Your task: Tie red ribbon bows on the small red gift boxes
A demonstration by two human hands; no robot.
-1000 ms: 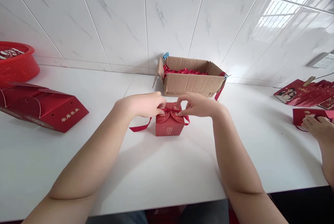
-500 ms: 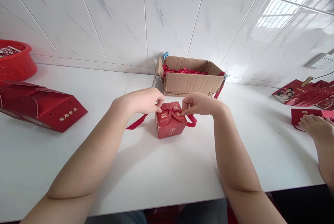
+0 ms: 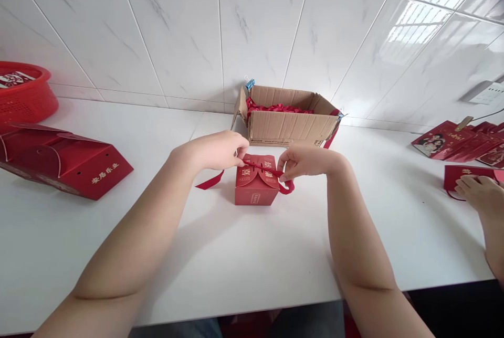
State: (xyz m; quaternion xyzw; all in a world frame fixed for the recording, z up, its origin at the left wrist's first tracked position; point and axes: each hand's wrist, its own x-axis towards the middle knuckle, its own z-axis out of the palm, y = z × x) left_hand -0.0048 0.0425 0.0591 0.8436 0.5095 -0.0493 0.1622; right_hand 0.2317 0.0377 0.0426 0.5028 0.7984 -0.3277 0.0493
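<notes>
A small red gift box (image 3: 256,193) with gold lettering stands upright on the white table, its top flaps folded together. Across its top runs a red ribbon (image 3: 211,180), threaded through the flaps, with a tail hanging off on each side. My left hand (image 3: 226,150) pinches the ribbon at the box's upper left edge. On the right side, my right hand (image 3: 298,161) has thumb and fingers closed on the other end of the ribbon, and a loop droops beneath it. Both hands hover just over the box top.
Behind the box sits an open cardboard carton (image 3: 293,125) holding red ribbons, with blue binder clips on its corners. To the left are a larger red box (image 3: 79,167) and a red basket (image 3: 29,99). At right, another person's hand (image 3: 482,193) rests on a red box near several red bags (image 3: 443,141).
The gift box has turned slightly, its front now facing me more squarely. My right hand has moved a little right and down, drawing the ribbon into a slanted line.
</notes>
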